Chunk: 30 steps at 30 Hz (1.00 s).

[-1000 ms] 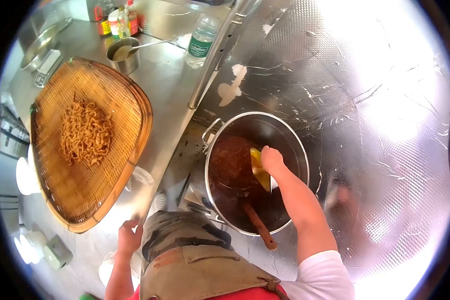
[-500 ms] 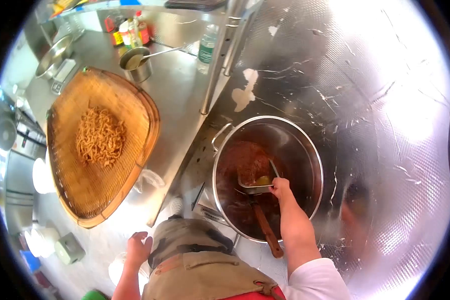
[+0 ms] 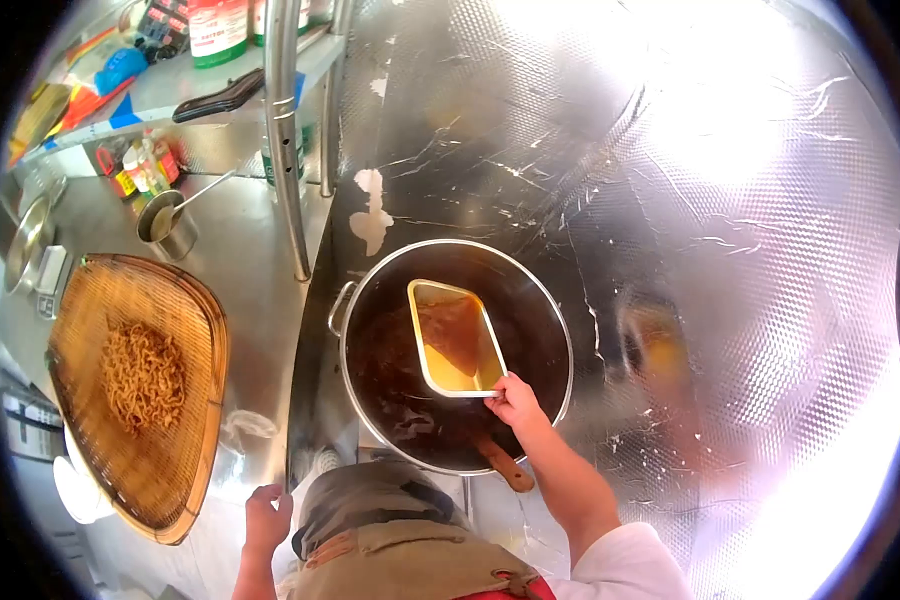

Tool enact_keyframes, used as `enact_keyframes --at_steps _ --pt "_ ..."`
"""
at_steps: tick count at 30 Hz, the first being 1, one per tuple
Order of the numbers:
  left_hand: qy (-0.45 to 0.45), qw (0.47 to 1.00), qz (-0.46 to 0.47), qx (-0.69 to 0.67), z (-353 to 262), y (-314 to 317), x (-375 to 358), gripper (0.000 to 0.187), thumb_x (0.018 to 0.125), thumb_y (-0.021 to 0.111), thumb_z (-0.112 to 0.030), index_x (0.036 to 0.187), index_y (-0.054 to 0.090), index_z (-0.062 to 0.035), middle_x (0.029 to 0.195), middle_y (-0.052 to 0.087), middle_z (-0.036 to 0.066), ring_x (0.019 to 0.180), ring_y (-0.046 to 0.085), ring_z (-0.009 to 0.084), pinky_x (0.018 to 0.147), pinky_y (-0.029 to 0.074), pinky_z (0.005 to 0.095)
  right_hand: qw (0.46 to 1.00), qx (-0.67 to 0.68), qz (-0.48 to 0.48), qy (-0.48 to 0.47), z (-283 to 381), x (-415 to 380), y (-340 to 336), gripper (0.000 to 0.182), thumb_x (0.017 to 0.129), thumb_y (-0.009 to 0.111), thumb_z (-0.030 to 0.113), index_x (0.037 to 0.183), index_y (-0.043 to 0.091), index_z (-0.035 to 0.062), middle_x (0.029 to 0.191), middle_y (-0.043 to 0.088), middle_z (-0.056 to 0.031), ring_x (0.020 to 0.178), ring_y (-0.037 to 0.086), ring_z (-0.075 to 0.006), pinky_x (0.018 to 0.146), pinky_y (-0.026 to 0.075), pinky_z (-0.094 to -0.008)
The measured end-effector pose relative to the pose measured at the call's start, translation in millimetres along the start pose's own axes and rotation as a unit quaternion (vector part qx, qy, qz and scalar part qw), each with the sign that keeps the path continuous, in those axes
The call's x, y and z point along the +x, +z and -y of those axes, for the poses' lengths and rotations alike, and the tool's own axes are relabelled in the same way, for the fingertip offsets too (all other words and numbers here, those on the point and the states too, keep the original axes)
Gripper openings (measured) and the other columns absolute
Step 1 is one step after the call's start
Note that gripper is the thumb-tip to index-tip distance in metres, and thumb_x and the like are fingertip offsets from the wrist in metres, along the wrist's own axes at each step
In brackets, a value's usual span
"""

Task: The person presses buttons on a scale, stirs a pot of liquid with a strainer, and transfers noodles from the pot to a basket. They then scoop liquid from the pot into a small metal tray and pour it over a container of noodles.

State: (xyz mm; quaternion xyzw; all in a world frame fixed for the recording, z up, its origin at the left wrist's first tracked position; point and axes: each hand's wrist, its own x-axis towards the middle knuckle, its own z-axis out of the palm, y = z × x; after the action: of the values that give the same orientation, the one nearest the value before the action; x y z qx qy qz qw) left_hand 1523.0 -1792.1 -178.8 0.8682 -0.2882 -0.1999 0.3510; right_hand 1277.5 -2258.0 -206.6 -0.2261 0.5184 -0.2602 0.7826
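A rectangular metal tray with yellow and reddish-brown contents is held by its lower right corner in my right hand, over a large steel pot. Dark reddish-brown liquid fills the lower part of the pot. A wooden handle leans out over the pot's near rim, just below my right hand. My left hand hangs at my left side, fingers curled with the thumb apart, holding nothing visible. It is nearest to the metal counter.
A woven bamboo tray holding brown strips lies on the counter at left. Behind it are a metal cup with a spoon, bottles and a scale. A shelf post rises beside the pot.
The metal tray has come up from the liquid in my right hand, and its inside now faces the camera. The view has shifted, so the pot and counter appear farther left.
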Motion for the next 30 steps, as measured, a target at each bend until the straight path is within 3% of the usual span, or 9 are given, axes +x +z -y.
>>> enact_keyframes --at_steps 2,5,10,13,17,23,30 --pt "0.004 1.000 0.014 0.009 -2 0 5 0.023 0.079 0.062 -0.014 0.091 0.066 0.0058 0.090 0.066 0.023 0.085 0.065 0.0356 0.078 0.051 0.0395 0.998 0.019 0.051 -0.031 -4 -5 1 0.030 0.073 0.047 -0.010 0.098 0.052 0.0047 0.095 0.060 -0.0090 0.087 0.061 -0.0219 0.073 0.052 -0.0374" --pt "-0.016 0.999 0.034 0.011 -9 -1 9 0.024 0.079 0.062 -0.015 0.091 0.066 0.0058 0.090 0.066 0.024 0.085 0.065 0.0357 0.078 0.051 0.0396 0.995 0.018 0.059 -0.080 -7 -5 5 0.030 0.073 0.047 -0.011 0.097 0.051 0.0052 0.096 0.060 -0.0087 0.087 0.061 -0.0235 0.075 0.052 -0.0394" --pt "-0.033 0.999 0.042 -0.011 -10 -1 3 0.024 0.079 0.062 -0.015 0.091 0.066 0.0053 0.090 0.066 0.023 0.085 0.064 0.0354 0.078 0.051 0.0392 0.981 -0.064 0.009 -0.180 3 -4 5 0.022 0.071 0.050 -0.011 0.082 0.047 0.0079 0.074 0.053 -0.0046 0.062 0.057 -0.0191 0.052 0.052 -0.0344" --pt "-0.029 0.999 0.043 -0.006 -12 -3 -2 0.024 0.079 0.062 -0.016 0.091 0.066 0.0049 0.090 0.066 0.023 0.085 0.065 0.0349 0.078 0.051 0.0389 0.977 -0.083 -0.020 -0.195 9 1 -3 0.023 0.070 0.049 -0.012 0.083 0.048 0.0068 0.076 0.054 -0.0057 0.064 0.058 -0.0203 0.053 0.052 -0.0353" --pt "-0.040 0.999 0.029 -0.002 -13 -4 -7 0.024 0.079 0.062 -0.016 0.091 0.066 0.0046 0.089 0.066 0.022 0.085 0.065 0.0348 0.078 0.051 0.0387 0.989 -0.064 -0.057 -0.119 22 -30 10 0.021 0.071 0.050 -0.009 0.086 0.050 0.0050 0.080 0.055 -0.0071 0.066 0.057 -0.0209 0.058 0.050 -0.0324" --pt "-0.033 0.999 0.008 0.004 -5 0 -14 0.022 0.079 0.061 -0.015 0.088 0.064 0.0045 0.086 0.065 0.023 0.082 0.064 0.0361 0.076 0.051 0.0402 0.999 0.001 -0.044 0.012 -9 -19 -14 0.020 0.071 0.049 -0.011 0.084 0.051 0.0047 0.079 0.053 -0.0047 0.065 0.052 -0.0153 0.057 0.046 -0.0280" --pt "-0.027 1.000 0.001 0.006 -14 0 -12 0.021 0.078 0.060 -0.015 0.085 0.064 0.0040 0.083 0.064 0.023 0.079 0.063 0.0371 0.072 0.050 0.0412 0.998 0.064 -0.003 -0.004 -17 -24 35 0.020 0.071 0.048 -0.012 0.082 0.047 0.0046 0.074 0.049 -0.0047 0.062 0.048 -0.0152 0.057 0.044 -0.0291"
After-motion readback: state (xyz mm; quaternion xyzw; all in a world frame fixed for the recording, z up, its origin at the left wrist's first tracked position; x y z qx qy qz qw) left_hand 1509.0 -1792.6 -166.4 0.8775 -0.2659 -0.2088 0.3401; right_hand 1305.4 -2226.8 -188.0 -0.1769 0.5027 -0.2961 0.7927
